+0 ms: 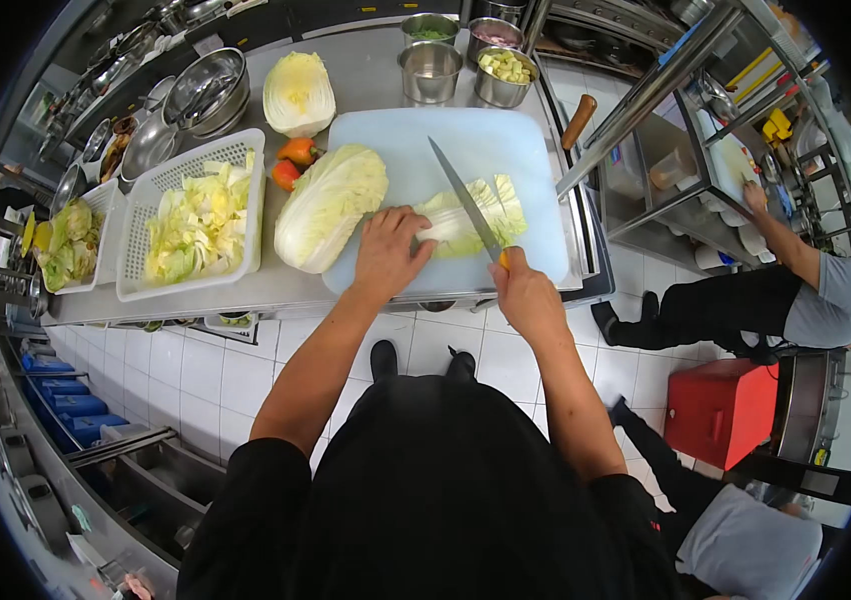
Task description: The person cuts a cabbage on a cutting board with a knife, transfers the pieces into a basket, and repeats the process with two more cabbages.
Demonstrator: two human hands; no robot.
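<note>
My right hand [532, 297] is wrapped round the yellow handle of a chef's knife [463, 193], its long blade angled up and left over the cutting board [386, 130]. Under the blade lie napa cabbage leaves [446, 225], with cut pieces to the blade's right. My left hand [391, 250] bears down on the leaves' left end, fingers curled, a short way from the blade. A large napa cabbage [331, 210] rests against the board's left side, just beyond that hand. Orange-red peppers [296, 153] sit behind it, near a cut cabbage half [299, 95].
A white plastic basket [132, 245] of chopped cabbage stands left of the board. Metal bowls [208, 95] are behind it. Steel containers [431, 75] stand at the back, one holding pale cubes. On the right are a metal post [636, 110], a co-worker [826, 300] and a red box [721, 410].
</note>
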